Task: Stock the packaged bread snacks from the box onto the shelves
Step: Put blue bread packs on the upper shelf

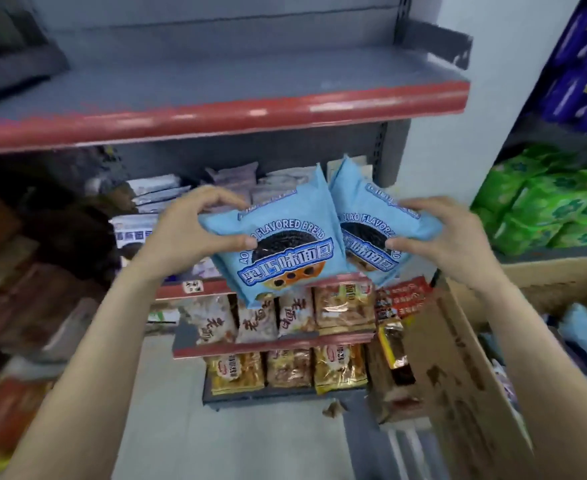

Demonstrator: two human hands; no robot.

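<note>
Two light-blue bread packets are held in mid-air in front of the shelving, well above the floor: the left packet [278,237] is pinched at its left edge by the left hand [195,230], thumb in front and fingers curled over the top; the right packet [375,226] is gripped at its right edge by the right hand [437,237] in the same way. The packets overlap slightly at the centre. Judged step: carry both to a shelf. Keep the packets flat and grip only the sealed edges, as the contents probably crush easily. The top shelf [216,112], with its red front lip, shows bare surface directly above; lift clear of that lip before moving in. The middle shelf [195,287] behind already carries stacked packets, leaving little room. The cardboard box [458,368] stands near right, with its open flap beside the right forearm.
</note>
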